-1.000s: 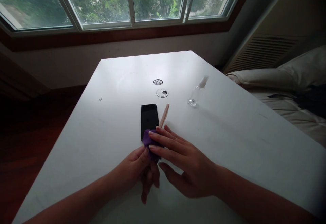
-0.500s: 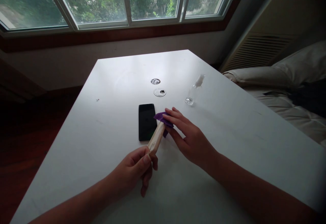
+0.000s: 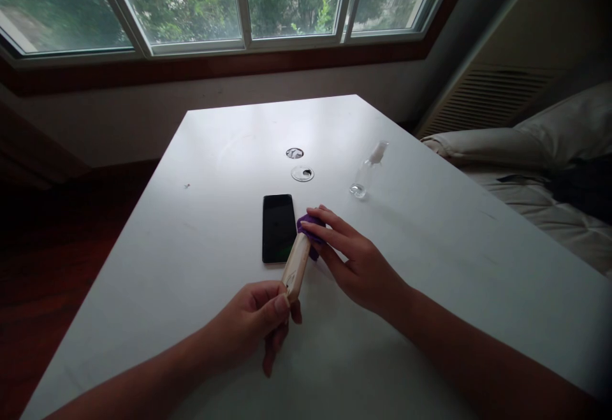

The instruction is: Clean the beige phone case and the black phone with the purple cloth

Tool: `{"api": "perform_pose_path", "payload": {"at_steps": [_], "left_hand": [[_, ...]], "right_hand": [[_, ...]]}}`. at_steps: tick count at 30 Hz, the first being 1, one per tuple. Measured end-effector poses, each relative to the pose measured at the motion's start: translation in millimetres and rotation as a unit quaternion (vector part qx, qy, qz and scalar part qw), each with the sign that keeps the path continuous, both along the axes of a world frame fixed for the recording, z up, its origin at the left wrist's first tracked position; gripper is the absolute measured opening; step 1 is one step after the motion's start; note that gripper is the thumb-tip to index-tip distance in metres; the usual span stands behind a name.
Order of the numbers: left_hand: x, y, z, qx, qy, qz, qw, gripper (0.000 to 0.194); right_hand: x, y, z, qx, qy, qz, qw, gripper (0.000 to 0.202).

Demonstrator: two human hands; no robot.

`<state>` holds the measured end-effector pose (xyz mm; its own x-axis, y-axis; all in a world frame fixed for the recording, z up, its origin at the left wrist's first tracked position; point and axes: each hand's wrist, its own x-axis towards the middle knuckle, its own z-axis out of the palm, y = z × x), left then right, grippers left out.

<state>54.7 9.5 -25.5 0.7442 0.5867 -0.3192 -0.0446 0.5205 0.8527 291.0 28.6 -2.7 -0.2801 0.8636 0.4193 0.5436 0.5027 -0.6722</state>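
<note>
My left hand (image 3: pixel 265 315) pinches the near end of a pale, cream-coloured phone case (image 3: pixel 297 260), which is tilted and seen nearly edge-on. At the case's far end, my right hand (image 3: pixel 356 257) presses a crumpled purple cloth (image 3: pixel 310 224) around it with thumb and fingers. Just left of the case lies a black smartphone (image 3: pixel 278 229), face up on the white table (image 3: pixel 143 267). Part of the cloth is hidden under the right fingers.
A clear spray bottle (image 3: pixel 367 171) lies on its side on the table, right of centre. Two round cable holes (image 3: pixel 303 173) sit beyond the phone. Windows (image 3: pixel 191 6) stand behind the table, and a light-coloured sofa (image 3: pixel 516 152) is at the right.
The purple cloth has bunched more tightly around the case's far end, and the right fingers have closed in slightly. The case has turned a little in the left hand. The view has shifted slightly.
</note>
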Motion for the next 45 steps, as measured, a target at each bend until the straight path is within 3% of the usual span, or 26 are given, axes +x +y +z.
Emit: {"api": "perform_pose_path", "payload": {"at_steps": [11, 18, 24, 29, 32, 36, 40, 45], "left_hand": [[3, -1, -1.1, 0.013, 0.035, 0.03, 0.999, 0.064], [8, -3, -5.5, -0.04, 0.041, 0.075, 0.996, 0.07], [11, 0, -7.0, -0.09, 0.017, 0.08, 0.993, 0.069], [5, 1, -20.0, -0.083, 0.005, 0.08, 0.993, 0.072], [3, 1, -28.6, -0.085, -0.002, 0.075, 0.994, 0.069], [10, 5, -18.7, -0.154, -0.017, 0.083, 0.984, 0.065], [14, 7, 0.0, -0.167, -0.031, 0.065, 0.983, 0.074], [7, 6, 3.6, -0.175, -0.056, 0.06, 0.981, 0.074]], "right_hand": [[2, -2, 2.1, -0.019, 0.014, 0.05, 0.998, 0.032], [-2, -5, -1.4, -0.051, -0.044, 0.05, 0.996, 0.042], [-7, -15, 4.3, 0.015, -0.097, 0.09, 0.991, 0.074], [-13, -24, 11.6, 0.09, -0.104, 0.177, 0.975, 0.086], [-14, -25, 10.9, 0.109, -0.107, 0.187, 0.97, 0.082], [-11, -20, 6.4, 0.102, -0.104, 0.144, 0.979, 0.056], [-9, -12, 0.5, 0.081, -0.071, 0.069, 0.992, 0.053], [-12, -14, -2.1, 0.07, -0.022, -0.073, 0.995, 0.044]]}}
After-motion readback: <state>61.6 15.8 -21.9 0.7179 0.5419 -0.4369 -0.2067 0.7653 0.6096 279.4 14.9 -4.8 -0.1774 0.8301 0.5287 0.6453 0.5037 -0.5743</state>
